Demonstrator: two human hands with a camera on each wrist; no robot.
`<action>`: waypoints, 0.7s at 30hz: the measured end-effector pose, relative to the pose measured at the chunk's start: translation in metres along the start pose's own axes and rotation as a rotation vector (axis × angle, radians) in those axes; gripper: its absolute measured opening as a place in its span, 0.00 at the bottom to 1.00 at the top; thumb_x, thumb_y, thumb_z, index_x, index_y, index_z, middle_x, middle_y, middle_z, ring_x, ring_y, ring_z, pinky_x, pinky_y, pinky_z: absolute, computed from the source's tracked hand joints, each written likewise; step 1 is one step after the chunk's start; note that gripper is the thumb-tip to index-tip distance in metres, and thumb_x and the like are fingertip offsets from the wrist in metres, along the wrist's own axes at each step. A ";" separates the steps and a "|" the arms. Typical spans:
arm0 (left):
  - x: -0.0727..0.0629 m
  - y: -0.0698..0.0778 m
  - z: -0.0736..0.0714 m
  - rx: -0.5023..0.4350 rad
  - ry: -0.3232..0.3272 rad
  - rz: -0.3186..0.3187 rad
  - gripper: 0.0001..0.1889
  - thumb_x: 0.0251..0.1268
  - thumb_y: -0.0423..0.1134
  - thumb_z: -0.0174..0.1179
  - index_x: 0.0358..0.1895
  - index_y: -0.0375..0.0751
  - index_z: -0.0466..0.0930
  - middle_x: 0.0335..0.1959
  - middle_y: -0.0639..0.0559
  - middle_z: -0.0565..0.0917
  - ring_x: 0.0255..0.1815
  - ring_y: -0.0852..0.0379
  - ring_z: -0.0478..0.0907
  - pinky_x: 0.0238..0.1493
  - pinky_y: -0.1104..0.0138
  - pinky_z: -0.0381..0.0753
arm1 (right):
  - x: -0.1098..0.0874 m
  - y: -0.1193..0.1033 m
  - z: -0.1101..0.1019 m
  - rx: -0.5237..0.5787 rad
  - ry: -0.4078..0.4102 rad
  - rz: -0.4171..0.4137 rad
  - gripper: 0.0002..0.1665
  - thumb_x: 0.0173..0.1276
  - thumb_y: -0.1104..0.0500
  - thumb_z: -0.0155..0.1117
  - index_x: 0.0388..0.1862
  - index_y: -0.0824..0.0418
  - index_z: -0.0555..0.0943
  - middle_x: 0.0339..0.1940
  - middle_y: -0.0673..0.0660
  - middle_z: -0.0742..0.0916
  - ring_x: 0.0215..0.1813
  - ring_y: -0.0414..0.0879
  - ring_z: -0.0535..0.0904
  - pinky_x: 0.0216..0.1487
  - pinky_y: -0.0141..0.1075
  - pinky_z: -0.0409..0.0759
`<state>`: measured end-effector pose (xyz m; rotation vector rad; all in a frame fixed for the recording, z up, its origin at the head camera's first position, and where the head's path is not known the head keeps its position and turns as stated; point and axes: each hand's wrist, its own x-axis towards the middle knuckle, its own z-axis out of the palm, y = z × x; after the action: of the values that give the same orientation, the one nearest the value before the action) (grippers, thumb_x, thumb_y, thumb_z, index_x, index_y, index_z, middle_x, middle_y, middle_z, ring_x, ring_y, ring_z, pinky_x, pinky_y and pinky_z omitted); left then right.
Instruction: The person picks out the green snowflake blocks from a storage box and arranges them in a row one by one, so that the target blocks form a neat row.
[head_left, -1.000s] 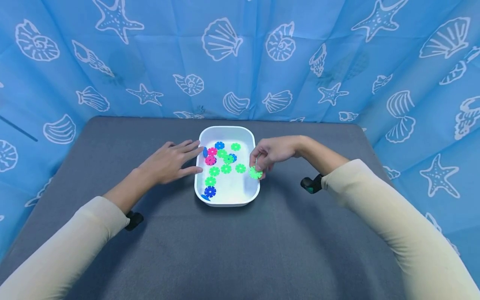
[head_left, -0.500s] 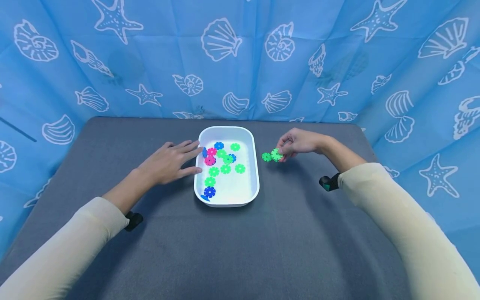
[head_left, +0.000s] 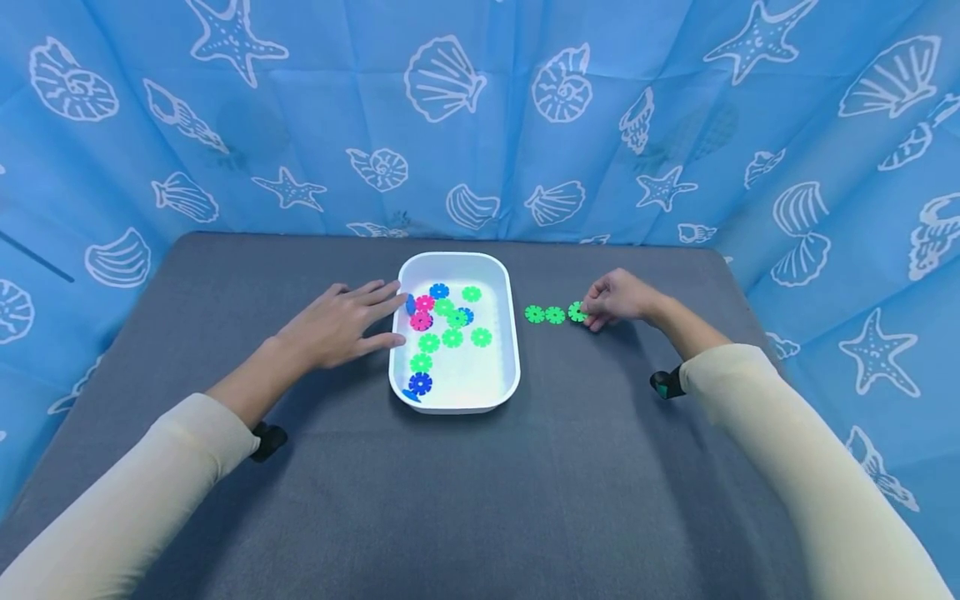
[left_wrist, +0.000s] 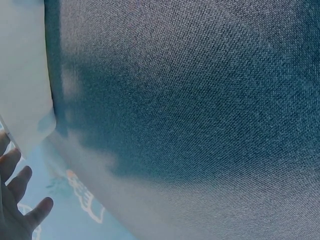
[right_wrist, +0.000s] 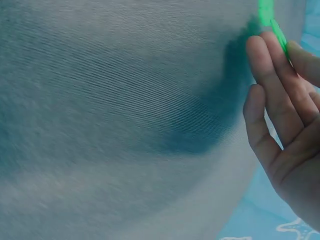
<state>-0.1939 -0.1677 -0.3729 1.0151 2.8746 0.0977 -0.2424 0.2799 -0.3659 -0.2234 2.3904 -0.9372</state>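
My right hand [head_left: 621, 298] pinches a green notched disc [head_left: 577, 312] between thumb and fingers, low over the table to the right of the white tray [head_left: 514, 367]. In the right wrist view the pinched disc [right_wrist: 279, 37] shows edge-on beside the thumb. Two more green discs, a left one [head_left: 534, 314] and a right one [head_left: 555, 315], lie side by side between tray and hand. My left hand [head_left: 347, 323] has its fingers spread at the tray's left rim, fingertips over the edge. Only its fingers and part of the palm [left_wrist: 15, 200] show in the left wrist view.
Inside the tray lie several green discs [head_left: 452, 337], blue discs [head_left: 420, 383] and pink discs [head_left: 422, 321], mostly toward its left side. Dark grey cloth covers the table [head_left: 480, 492]. A blue shell-patterned curtain [head_left: 510, 125] hangs behind it.
My right hand has gone from the tray's right rim out to the right, leaving two green discs on the table in a row and holding a third. The left hand stays put.
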 end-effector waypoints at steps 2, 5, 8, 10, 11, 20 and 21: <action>0.000 0.000 0.000 0.002 -0.008 0.002 0.41 0.69 0.67 0.51 0.78 0.48 0.58 0.79 0.45 0.58 0.78 0.41 0.55 0.68 0.37 0.61 | 0.001 0.004 0.004 -0.001 0.023 0.021 0.13 0.77 0.63 0.55 0.46 0.74 0.81 0.33 0.62 0.90 0.36 0.49 0.88 0.35 0.40 0.80; -0.001 0.000 -0.001 0.006 -0.013 0.004 0.41 0.70 0.67 0.51 0.78 0.47 0.57 0.79 0.45 0.57 0.78 0.40 0.55 0.68 0.36 0.61 | 0.002 0.008 0.010 -0.012 0.068 0.038 0.14 0.77 0.62 0.56 0.45 0.73 0.82 0.30 0.59 0.90 0.33 0.47 0.88 0.31 0.38 0.77; 0.000 0.000 -0.002 0.007 -0.008 0.007 0.41 0.70 0.67 0.51 0.78 0.47 0.58 0.79 0.44 0.58 0.78 0.41 0.56 0.68 0.37 0.62 | 0.003 0.009 0.014 -0.015 0.105 0.049 0.14 0.77 0.61 0.57 0.44 0.72 0.83 0.29 0.58 0.90 0.31 0.45 0.87 0.31 0.37 0.78; 0.000 0.000 -0.001 0.005 -0.002 0.008 0.41 0.69 0.67 0.51 0.78 0.47 0.59 0.79 0.45 0.58 0.78 0.41 0.56 0.67 0.37 0.62 | 0.003 0.010 0.014 -0.015 0.113 0.055 0.14 0.77 0.60 0.57 0.44 0.72 0.83 0.29 0.58 0.90 0.31 0.45 0.87 0.31 0.37 0.78; 0.000 0.000 -0.001 0.004 -0.001 0.008 0.41 0.69 0.67 0.52 0.78 0.47 0.59 0.79 0.45 0.59 0.77 0.40 0.56 0.67 0.37 0.62 | 0.004 0.010 0.015 -0.015 0.116 0.058 0.14 0.77 0.60 0.57 0.45 0.72 0.83 0.29 0.58 0.90 0.31 0.45 0.87 0.32 0.38 0.79; 0.000 0.000 -0.001 0.002 -0.008 0.001 0.41 0.70 0.67 0.51 0.78 0.47 0.58 0.79 0.45 0.58 0.78 0.41 0.55 0.68 0.36 0.61 | 0.005 0.012 0.017 0.001 0.114 0.066 0.12 0.75 0.61 0.58 0.42 0.72 0.81 0.28 0.57 0.89 0.31 0.45 0.87 0.33 0.37 0.81; 0.000 0.000 -0.001 0.002 -0.006 0.000 0.41 0.70 0.67 0.51 0.78 0.47 0.59 0.79 0.45 0.58 0.78 0.41 0.55 0.68 0.37 0.61 | 0.005 0.012 0.017 0.008 0.112 0.065 0.13 0.75 0.61 0.59 0.42 0.72 0.81 0.28 0.57 0.89 0.31 0.45 0.87 0.33 0.37 0.81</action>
<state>-0.1941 -0.1678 -0.3725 1.0134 2.8698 0.0920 -0.2366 0.2774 -0.3863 -0.0912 2.4798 -0.9514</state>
